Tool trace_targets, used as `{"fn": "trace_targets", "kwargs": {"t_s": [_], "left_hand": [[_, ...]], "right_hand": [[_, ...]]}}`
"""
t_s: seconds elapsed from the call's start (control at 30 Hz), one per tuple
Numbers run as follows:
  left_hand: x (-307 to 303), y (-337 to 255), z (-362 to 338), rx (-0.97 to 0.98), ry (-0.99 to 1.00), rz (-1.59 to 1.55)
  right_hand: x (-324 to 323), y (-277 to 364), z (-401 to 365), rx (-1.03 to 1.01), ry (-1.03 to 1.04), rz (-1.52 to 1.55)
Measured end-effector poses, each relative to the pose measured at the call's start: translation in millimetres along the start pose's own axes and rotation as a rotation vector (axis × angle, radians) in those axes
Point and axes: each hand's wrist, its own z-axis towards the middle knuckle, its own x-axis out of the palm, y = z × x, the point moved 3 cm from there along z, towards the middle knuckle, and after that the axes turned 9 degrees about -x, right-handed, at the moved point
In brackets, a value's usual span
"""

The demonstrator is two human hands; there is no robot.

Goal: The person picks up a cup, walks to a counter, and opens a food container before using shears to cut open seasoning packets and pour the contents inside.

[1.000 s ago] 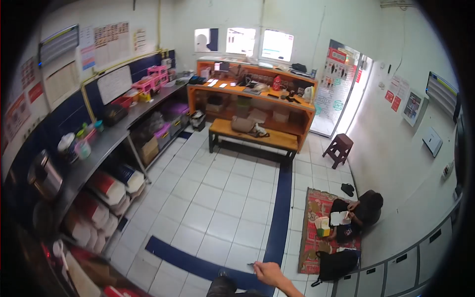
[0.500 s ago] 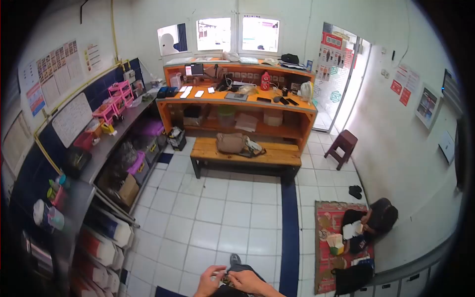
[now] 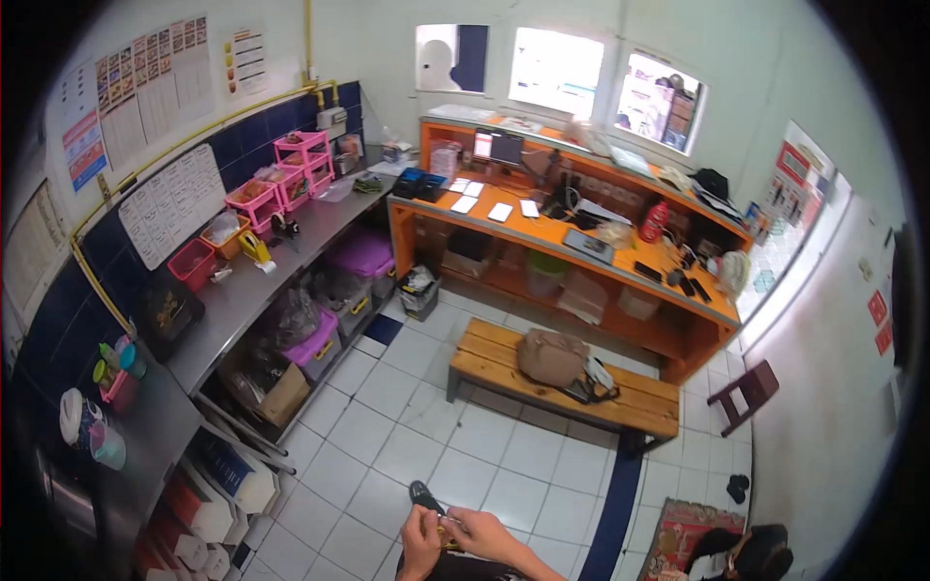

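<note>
At the bottom of the head view my left hand and my right hand meet over my lap. Both have their fingers bent into a pinch, the tips close together. A small, thin, pale thing shows between the fingertips; I cannot tell its kind. Below the hands a bit of yellow shows against dark clothing. Just beyond them a dark shoe rests on the white tiled floor.
A wooden bench holds a brown bag. Behind it stands an orange counter with phones and a monitor. Along the left runs a metal worktop with pink racks. A person sits on a red mat, lower right.
The view has swung left and tilted, so the bench and counter appear farther right. My left hand's fingers, spread before, have closed in toward my right hand.
</note>
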Motion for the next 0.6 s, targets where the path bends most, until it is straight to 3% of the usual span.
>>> {"fn": "trace_targets", "kwargs": {"t_s": [0.07, 0.13, 0.2, 0.3, 0.33, 0.4, 0.43, 0.53, 0.6], "left_hand": [[-6, -6, 72, -0.004, -0.04, -0.024], [-10, -23, 143, 0.025, -0.105, -0.053], [-12, -37, 205, -0.034, -0.091, -0.041], [-10, -70, 300, -0.036, 0.14, -0.098], [-15, -73, 332, -0.043, 0.106, -0.089], [-10, -80, 392, -0.027, 0.247, 0.069], [-10, -80, 425, -0.05, 0.189, 0.069], [0, -86, 512, -0.003, 0.27, 0.032], [5, -98, 561, 0.036, 0.289, 0.17]], "right_hand": [[-13, -3, 72, -0.058, -0.038, 0.109], [-33, -4, 141, -0.063, -0.208, 0.341], [-52, -12, 199, 0.043, -0.155, 0.361], [-94, -19, 284, 0.056, -0.339, 0.309], [-97, -40, 310, 0.02, -0.397, 0.39], [-123, -47, 364, -0.026, -0.375, 0.283], [-132, -53, 391, -0.044, -0.317, 0.299], [-157, -88, 471, 0.047, -0.297, 0.422], [-171, -112, 530, 0.039, -0.29, 0.357]]}}
